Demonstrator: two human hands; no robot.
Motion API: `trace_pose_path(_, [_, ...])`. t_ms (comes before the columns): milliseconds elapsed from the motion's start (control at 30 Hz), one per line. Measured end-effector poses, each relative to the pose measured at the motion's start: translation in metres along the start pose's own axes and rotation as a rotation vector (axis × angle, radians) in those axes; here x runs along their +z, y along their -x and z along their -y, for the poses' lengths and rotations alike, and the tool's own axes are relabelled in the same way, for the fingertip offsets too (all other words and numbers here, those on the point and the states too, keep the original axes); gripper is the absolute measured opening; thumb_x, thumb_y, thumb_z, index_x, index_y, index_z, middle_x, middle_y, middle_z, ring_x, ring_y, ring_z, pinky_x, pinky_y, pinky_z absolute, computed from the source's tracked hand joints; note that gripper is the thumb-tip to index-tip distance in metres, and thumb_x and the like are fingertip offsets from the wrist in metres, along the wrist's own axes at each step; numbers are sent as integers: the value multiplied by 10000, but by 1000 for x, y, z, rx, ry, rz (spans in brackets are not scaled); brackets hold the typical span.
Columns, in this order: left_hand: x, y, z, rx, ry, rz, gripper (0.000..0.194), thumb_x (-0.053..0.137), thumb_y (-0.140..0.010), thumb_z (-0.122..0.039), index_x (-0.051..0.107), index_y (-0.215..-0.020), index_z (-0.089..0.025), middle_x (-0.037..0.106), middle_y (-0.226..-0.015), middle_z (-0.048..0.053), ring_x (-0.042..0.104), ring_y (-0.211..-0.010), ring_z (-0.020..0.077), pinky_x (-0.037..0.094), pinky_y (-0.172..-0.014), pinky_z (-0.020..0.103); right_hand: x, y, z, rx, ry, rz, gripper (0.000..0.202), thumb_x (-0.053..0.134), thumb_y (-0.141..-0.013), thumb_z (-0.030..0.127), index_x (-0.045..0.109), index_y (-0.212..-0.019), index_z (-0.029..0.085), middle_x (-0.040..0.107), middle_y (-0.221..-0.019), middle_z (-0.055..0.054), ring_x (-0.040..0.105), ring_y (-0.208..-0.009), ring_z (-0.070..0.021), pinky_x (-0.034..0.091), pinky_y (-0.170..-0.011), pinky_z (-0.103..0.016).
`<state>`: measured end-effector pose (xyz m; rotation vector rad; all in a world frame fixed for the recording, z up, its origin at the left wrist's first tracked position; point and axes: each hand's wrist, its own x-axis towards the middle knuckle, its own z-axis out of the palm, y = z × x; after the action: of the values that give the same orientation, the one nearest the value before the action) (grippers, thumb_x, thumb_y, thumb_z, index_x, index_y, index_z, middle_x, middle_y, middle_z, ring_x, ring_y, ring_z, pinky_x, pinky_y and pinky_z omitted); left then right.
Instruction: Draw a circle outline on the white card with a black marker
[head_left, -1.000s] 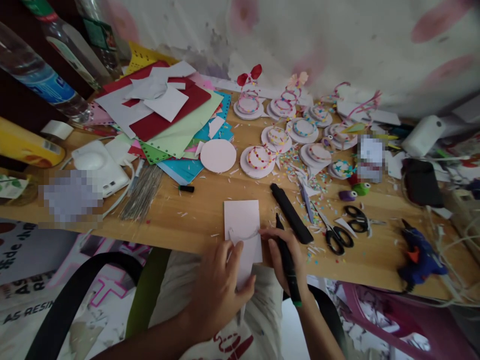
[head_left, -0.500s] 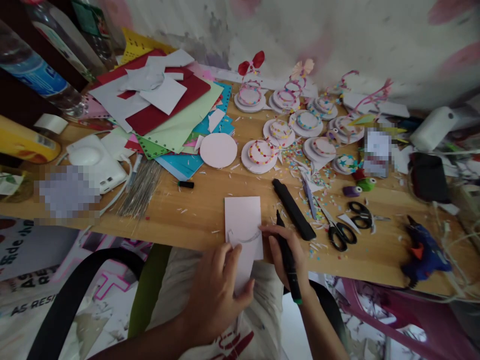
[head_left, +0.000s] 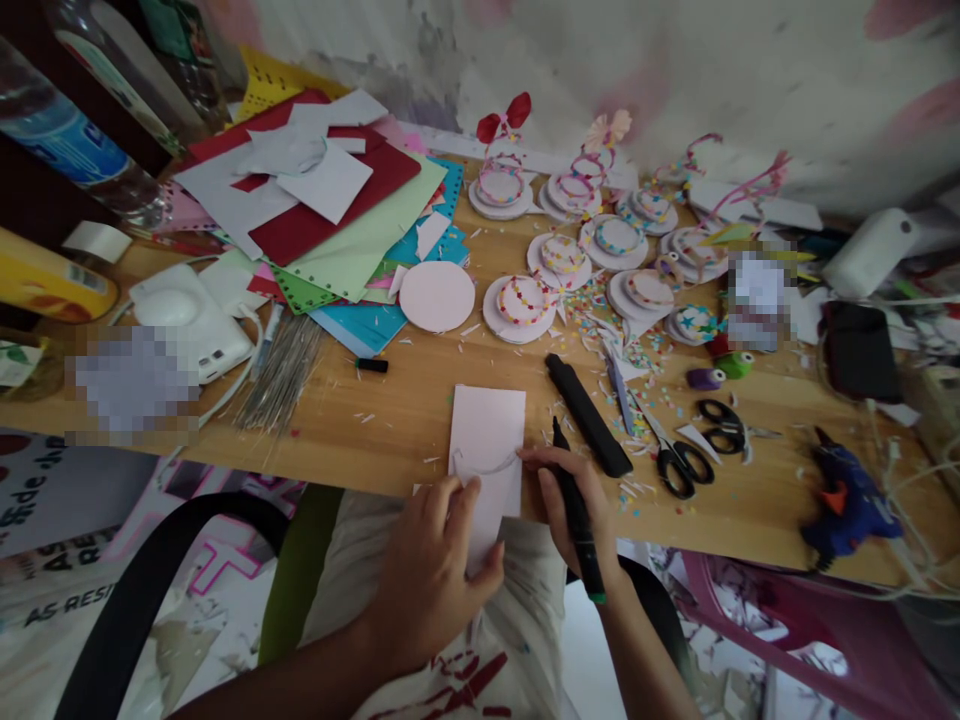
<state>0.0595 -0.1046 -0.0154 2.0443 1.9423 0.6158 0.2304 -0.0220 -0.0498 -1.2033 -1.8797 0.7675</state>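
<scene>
At the near edge of the table lies a white card [head_left: 487,420], with a second white piece [head_left: 484,525] of curved upper edge laid over its lower part. My left hand [head_left: 427,570] grips these pieces from the left, fingers on top and thumb at the lower right. An uncapped black marker [head_left: 576,515] is held in my right hand [head_left: 577,490], its tip pointing up and away from the card. The fingertips of that hand touch the card's right edge. A small black cap [head_left: 371,365] rests farther left on the table.
Several decorated small paper hats [head_left: 521,308] stand at the back, beside a white paper oval [head_left: 436,297]. To the right are a black utility knife [head_left: 589,415], scissors [head_left: 679,465] and a blue glue gun [head_left: 847,500]. Coloured sheets [head_left: 360,240] and wires [head_left: 285,370] lie left.
The white card has turned slightly and shifted a little to the right under my left hand. My right hand keeps its hold on the marker, almost unmoved.
</scene>
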Motion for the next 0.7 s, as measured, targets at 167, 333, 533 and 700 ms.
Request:
trace_pose_path(167, [-1,-1,0,15,-46,-7,499,656,-764,-235,522,-1227,-104,605,-1074,142,611,-867,279,561,-720,414,0,2,-2,1,6,16,189,534,-962,214,611,-1129,257,730,-1019,-49,704,-888,-205,593,-795,-385])
trace_pose_path(333, [-4,-3,4,30,-42,0,499,663,-748,-216,543,-1217,-93,610,-1051,137,606,-856,280,562,-712,425,-1,2,0,-10,20,31,228,549,-946,183,615,-1146,269,729,-1021,-40,704,-887,-202,581,-785,-366])
trace_pose_path(533, [-10,-5,16,79,-35,28,464,614,-784,-218,558,-1228,-100,622,-1070,139,601,-900,277,547,-771,423,-3,3,3,16,-27,56,198,568,-934,251,633,-1119,274,738,-1006,-45,704,-922,-234,577,-781,-386])
trace_pose_path(700, [-10,-3,19,128,-74,3,406,563,-832,-232,591,-1211,-88,650,-1147,148,598,-1005,302,494,-859,451,-16,-7,8,141,-227,-23,271,472,-989,373,543,-1225,260,735,-931,-81,718,-821,-255,592,-695,-420])
